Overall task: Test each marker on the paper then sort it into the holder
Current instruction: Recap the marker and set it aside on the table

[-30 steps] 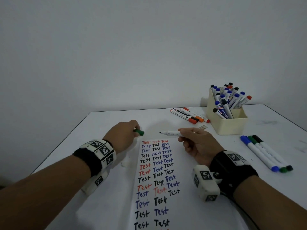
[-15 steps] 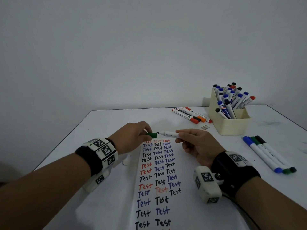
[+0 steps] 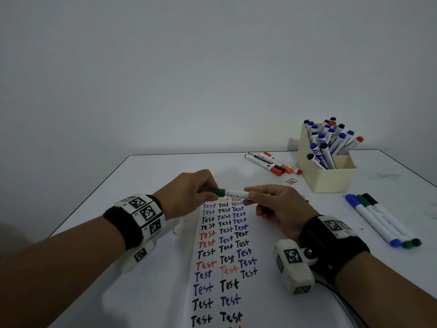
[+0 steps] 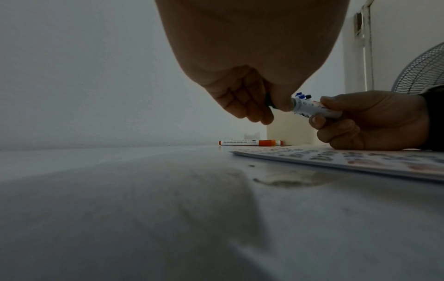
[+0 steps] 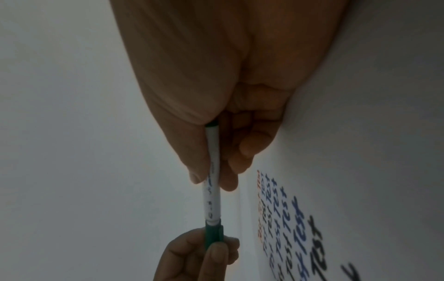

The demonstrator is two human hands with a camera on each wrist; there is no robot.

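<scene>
Both hands meet above the top of the paper (image 3: 222, 252): the right hand (image 3: 279, 209) grips the white barrel of a green marker (image 3: 236, 192), while the left hand (image 3: 186, 192) pinches its green cap (image 3: 216, 191), seated on the barrel. Three markers (image 3: 380, 218) lie to the right on the bench (image 3: 151, 176). Farther back stands the cream holder (image 3: 328, 178), full of markers, with loose ones (image 3: 272, 163) beside it.

Green-capped white marker (image 3: 233, 192) level above written paper (image 3: 222, 256), holder (image 3: 327, 176) full
</scene>
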